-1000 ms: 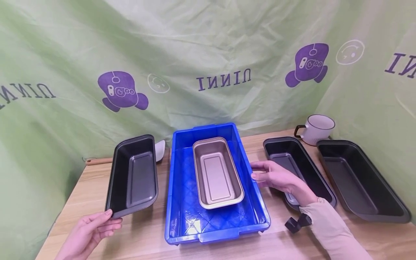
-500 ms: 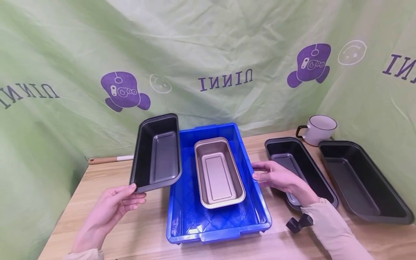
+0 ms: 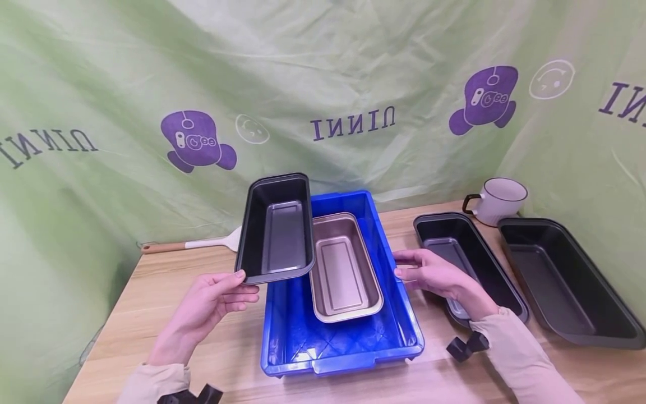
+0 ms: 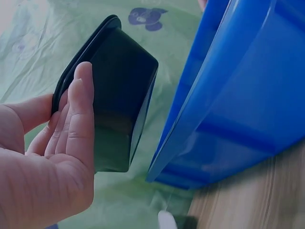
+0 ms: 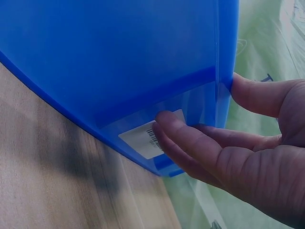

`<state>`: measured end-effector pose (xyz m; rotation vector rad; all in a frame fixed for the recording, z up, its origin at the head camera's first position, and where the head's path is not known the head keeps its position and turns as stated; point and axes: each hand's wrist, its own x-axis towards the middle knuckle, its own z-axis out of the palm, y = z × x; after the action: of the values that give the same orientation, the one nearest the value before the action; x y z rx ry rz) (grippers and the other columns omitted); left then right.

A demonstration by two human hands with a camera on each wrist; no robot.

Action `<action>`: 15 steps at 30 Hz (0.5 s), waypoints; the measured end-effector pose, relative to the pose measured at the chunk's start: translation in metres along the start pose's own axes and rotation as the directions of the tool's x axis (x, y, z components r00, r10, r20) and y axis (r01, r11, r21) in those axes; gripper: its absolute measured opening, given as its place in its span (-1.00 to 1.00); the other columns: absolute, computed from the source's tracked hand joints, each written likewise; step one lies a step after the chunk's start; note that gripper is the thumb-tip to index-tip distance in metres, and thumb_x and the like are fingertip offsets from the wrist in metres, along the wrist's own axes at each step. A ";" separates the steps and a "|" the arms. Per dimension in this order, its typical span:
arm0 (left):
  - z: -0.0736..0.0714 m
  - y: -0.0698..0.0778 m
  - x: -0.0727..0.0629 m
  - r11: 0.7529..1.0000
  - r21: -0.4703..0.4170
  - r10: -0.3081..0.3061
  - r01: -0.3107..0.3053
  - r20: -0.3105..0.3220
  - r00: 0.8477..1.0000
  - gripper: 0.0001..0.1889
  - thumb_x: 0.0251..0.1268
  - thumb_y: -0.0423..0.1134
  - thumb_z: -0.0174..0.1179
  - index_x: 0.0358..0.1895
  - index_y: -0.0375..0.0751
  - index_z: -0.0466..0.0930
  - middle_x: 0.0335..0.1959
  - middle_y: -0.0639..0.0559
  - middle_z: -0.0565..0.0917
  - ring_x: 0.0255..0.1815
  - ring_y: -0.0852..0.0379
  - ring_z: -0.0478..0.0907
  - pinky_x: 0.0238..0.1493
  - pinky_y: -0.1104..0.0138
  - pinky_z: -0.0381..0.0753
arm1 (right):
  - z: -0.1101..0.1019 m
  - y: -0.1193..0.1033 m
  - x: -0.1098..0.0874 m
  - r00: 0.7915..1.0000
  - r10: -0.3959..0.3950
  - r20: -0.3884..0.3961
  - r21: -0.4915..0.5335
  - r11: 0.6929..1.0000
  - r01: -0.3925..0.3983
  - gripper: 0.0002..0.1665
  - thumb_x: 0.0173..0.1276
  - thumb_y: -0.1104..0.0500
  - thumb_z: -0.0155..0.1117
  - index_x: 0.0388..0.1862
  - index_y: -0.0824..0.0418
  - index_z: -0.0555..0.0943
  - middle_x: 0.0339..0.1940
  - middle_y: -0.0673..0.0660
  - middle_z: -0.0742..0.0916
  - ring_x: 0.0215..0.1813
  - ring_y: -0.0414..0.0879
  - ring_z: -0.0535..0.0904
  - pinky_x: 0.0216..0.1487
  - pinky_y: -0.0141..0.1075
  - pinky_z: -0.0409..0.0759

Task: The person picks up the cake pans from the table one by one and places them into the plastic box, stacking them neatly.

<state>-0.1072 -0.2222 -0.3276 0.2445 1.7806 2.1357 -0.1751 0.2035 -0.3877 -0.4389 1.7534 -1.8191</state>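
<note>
My left hand (image 3: 209,306) pinches the near left corner of a black loaf pan (image 3: 287,235) by its rim. The pan hangs tilted over the left side of a blue plastic bin (image 3: 345,365), overlapping a gold loaf pan (image 3: 343,275) that lies inside the bin. In the left wrist view the thumb is on the pan's inner side and the fingers (image 4: 81,119) are behind the rim. My right hand (image 3: 439,275) grips the bin's right rim. Its thumb is at the edge and its fingers lie against the outer wall, by a barcode label (image 5: 147,138).
Two more black loaf pans, a smaller one (image 3: 484,269) and a larger one (image 3: 565,280), stand on the wooden table (image 3: 222,359) at right. Behind them is a white mug (image 3: 499,202). A spatula (image 3: 202,244) lies at back left, before a green cloth backdrop (image 3: 282,73).
My left hand has lifted the black loaf pan and carried it rightward, from left of the bin to above its left side. The spatula's handle shows again. My right hand stays on the rim.
</note>
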 end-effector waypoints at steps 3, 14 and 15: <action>0.007 -0.002 0.006 1.000 0.000 -0.023 0.023 0.001 1.000 -0.71 0.47 -0.35 -0.04 -0.26 -0.08 0.73 -0.32 0.00 0.76 -0.26 0.13 0.71 -0.29 0.41 0.69 | 0.000 0.000 0.000 1.000 0.003 0.003 0.001 1.000 -0.003 -0.24 0.42 0.33 0.11 0.38 0.66 -0.02 0.29 0.61 0.34 0.07 0.05 0.59 0.14 -0.04 0.56; 0.037 -0.015 0.029 0.992 -0.019 -0.125 0.126 0.007 0.992 -0.80 0.40 -0.34 0.06 -0.31 -0.11 0.69 -0.43 -0.05 0.75 -0.38 0.13 0.72 -0.37 0.43 0.68 | -0.001 -0.001 -0.001 1.000 -0.003 0.008 0.008 1.000 0.003 -0.24 0.42 0.34 0.10 0.38 0.67 -0.04 0.27 0.59 0.37 0.05 0.03 0.60 0.10 -0.09 0.59; 0.039 -0.016 0.030 0.991 -0.016 -0.133 0.133 0.009 0.991 -0.80 0.39 -0.35 0.06 -0.32 -0.10 0.69 -0.43 -0.05 0.74 -0.39 0.13 0.72 -0.38 0.43 0.68 | -0.001 -0.001 -0.001 1.000 -0.003 0.009 0.010 1.000 0.003 -0.23 0.42 0.34 0.10 0.38 0.67 -0.04 0.27 0.59 0.38 0.05 0.03 0.60 0.10 -0.09 0.59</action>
<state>-0.1191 -0.1728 -0.3381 0.1257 1.7235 2.0532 -0.1747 0.2047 -0.3863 -0.4455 1.7381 -1.8239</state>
